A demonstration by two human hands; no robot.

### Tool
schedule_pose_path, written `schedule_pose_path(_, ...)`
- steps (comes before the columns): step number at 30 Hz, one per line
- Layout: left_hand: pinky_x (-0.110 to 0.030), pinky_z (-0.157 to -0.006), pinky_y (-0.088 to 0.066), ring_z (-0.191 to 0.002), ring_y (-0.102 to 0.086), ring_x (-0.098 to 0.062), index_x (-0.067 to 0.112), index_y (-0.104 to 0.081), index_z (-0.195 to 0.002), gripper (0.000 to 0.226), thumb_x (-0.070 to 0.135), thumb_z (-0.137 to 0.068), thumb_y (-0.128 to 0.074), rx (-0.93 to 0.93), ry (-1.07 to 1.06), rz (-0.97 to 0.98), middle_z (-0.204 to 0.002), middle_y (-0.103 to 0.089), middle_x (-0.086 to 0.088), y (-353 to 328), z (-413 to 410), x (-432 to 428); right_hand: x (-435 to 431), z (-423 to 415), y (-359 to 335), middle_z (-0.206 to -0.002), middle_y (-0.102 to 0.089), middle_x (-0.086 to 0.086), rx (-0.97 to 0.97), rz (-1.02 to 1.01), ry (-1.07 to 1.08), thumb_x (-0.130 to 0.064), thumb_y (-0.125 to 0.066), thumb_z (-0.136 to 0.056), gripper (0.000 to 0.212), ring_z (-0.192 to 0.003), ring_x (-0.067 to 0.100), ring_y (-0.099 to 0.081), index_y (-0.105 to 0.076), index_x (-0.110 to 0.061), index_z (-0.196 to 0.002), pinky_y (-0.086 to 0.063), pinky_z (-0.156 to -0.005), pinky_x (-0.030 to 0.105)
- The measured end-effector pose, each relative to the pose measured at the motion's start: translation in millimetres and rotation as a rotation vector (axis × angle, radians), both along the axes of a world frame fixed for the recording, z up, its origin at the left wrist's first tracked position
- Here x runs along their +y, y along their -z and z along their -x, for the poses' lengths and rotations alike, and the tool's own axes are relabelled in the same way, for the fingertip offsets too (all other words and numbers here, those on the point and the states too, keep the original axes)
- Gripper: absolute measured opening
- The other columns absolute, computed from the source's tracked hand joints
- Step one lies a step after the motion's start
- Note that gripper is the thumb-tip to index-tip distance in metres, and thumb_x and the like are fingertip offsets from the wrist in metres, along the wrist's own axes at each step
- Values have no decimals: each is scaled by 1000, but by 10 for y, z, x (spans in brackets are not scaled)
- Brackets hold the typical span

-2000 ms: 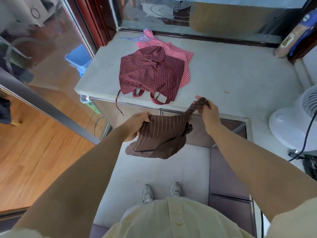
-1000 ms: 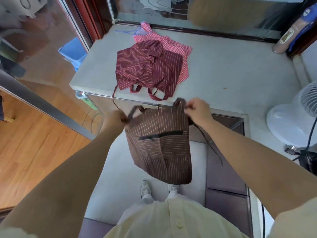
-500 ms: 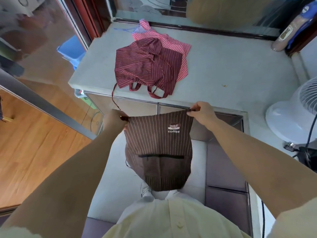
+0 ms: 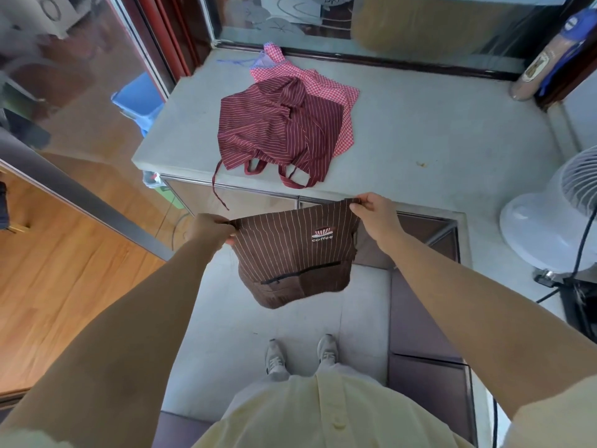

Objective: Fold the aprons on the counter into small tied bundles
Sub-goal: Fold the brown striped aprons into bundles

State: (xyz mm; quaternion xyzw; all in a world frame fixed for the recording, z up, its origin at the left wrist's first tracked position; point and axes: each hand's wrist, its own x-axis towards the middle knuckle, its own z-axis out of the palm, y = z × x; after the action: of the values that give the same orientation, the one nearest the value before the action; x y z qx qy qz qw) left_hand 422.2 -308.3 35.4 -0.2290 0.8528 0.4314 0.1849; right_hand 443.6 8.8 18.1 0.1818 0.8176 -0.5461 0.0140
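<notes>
A brown striped apron (image 4: 290,253) with a white "coffee" logo hangs in the air in front of the counter (image 4: 420,130). My left hand (image 4: 210,229) pinches its top left corner and my right hand (image 4: 374,211) pinches its top right corner, so the cloth is stretched flat between them. Its lower part swings toward my body above the floor. On the counter lies a dark red striped apron (image 4: 277,130), crumpled, with straps trailing over the front edge. A red checked apron (image 4: 323,88) lies under it, partly hidden.
A white fan (image 4: 549,215) stands at the right with a black cable beside it. A bottle-like object (image 4: 536,69) leans in the back right corner. Glass panels run along the left and back. A blue bin (image 4: 139,98) shows behind the left glass.
The bunched brown apron was shaken out and turned logo side up, held spread by its top corners. Since half a second ago its lower part has swung up and toward me.
</notes>
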Motion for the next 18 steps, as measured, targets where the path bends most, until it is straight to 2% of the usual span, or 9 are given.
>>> schedule_pose_path(2,-19,-41,-39,-44,-54,-18,3,-63,-91,14,-7,-89,-54,-37,-45,-129,-64,-70,-14,-50,-25,35,-18,-9,-5,-100,-65,6,0,31,-5,-6,-58,-95,17,-85,9,-59,-63,-2,-111,-44,-70,11)
schedule_pose_path(6,-22,-41,-50,-64,-71,-28,2,-58,-97,20,-8,-93,-42,11,-162,-245,-81,-73,-15,-61,-40,61,-51,-35,-31,-98,-64,7,-37,162,-62,-5,-56,-96,10,-87,14,-60,-61,-8,-104,-46,-78,22)
schedule_pose_path(9,-30,-49,-58,-71,-72,-31,2,-61,-98,18,4,-94,-44,30,-299,-234,-85,-71,-17,-52,-24,11,-7,-116,-80,-100,-66,9,-221,316,-346,-1,-56,-95,13,-89,16,-65,-62,-6,-104,-50,-80,20)
schedule_pose_path(11,-34,-55,-61,-68,-72,-31,2,-64,-88,18,14,-90,-50,16,-346,-219,-80,-71,-15,-75,-15,-45,-11,-187,-86,-102,-69,9,-441,359,-596,0,-57,-94,15,-97,20,-66,-65,-9,-102,-51,-92,29)
schedule_pose_path(13,-34,-56,-61,-61,-71,-27,2,-65,-79,16,18,-84,-63,-9,-316,-163,-80,-71,-16,-77,3,-83,-67,-230,-82,-103,-69,8,-650,330,-801,1,-58,-93,16,-102,24,-64,-66,-11,-100,-47,-102,38)
schedule_pose_path(15,-33,-59,-61,-61,-69,-24,1,-65,-76,12,8,-78,-75,-47,-235,-111,-85,-70,-19,-65,27,-58,-171,-228,-104,-105,-68,11,-810,288,-955,1,-60,-92,18,-105,27,-62,-69,-13,-98,-44,-107,43)
schedule_pose_path(18,-32,-68,-57,-70,-63,-22,-4,-68,-91,16,-2,-77,-75,-97,-52,-10,-86,-64,-16,-43,59,43,-306,-172,-179,-108,-69,13,-904,194,-1067,-2,-63,-91,17,-105,28,-64,-71,-16,-97,-46,-105,42)
